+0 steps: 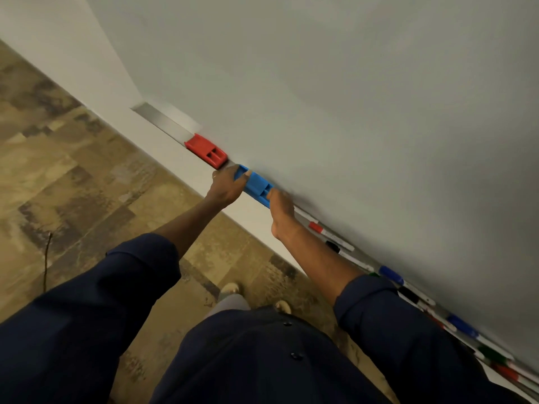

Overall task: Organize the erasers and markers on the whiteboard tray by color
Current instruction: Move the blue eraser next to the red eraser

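The whiteboard tray (163, 123) holds a red eraser (206, 150) at its far left, and just right of it a blue eraser (256, 185), gripped at either end by the left hand (227, 186) and the right hand (281, 212). Markers (390, 275) trail off along the tray to the right, blurred, the last ones cut off by the picture's edge

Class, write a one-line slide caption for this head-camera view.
Both hands, left and right, grip a blue eraser on the whiteboard tray, beside a red eraser.
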